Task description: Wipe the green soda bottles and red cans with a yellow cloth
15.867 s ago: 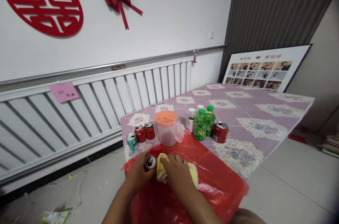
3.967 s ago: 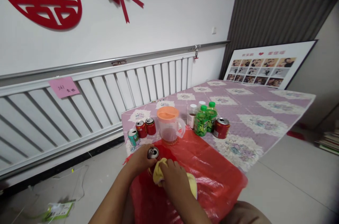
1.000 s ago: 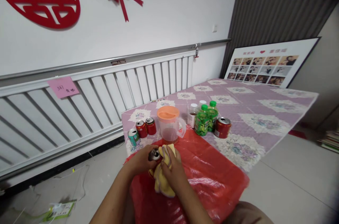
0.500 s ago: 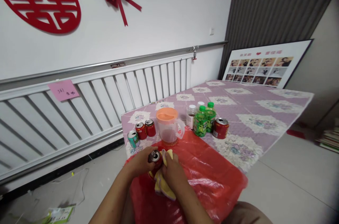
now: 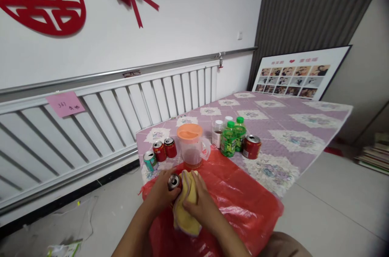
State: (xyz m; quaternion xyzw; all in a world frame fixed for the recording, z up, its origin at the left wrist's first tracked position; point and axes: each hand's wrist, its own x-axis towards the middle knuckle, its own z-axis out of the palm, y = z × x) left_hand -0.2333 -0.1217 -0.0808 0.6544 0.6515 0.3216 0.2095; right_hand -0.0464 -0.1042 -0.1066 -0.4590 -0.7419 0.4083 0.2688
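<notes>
Left hand (image 5: 161,191): fingers and thumb curled around a dark red can (image 5: 174,182), clamped on it; top with opened mouth shows, lower part hidden.
Right hand (image 5: 203,203): closed on a bunched yellow cloth (image 5: 186,212), thumb on the near face; cloth against the can's right side, its lower end hanging below the fingers.
Red plastic sheet (image 5: 234,194): under both hands, creased and shiny, spreading right of the right hand.
Jug (image 5: 190,149): upright, just beyond the hands; orange lid (image 5: 190,131), handle to the right.
Small cans: beyond and left of the left hand, three upright in a slanting row; teal can (image 5: 150,162) nearest, then two red cans (image 5: 159,151).
Bottles: beyond and right of the right hand; two green-capped bottles (image 5: 228,139) in front, two white-capped bottles (image 5: 217,135) behind and left.
Wide red can (image 5: 252,147): upright, right of those bottles.
Tablecloth (image 5: 282,172): purple, pale floral patches, reaching away right of the hands.
Radiator (image 5: 164,95): white, past the table, ahead and left of the left hand; pink note (image 5: 65,104) on it.
Photo board (image 5: 291,75): leaning, far beyond the right hand.
</notes>
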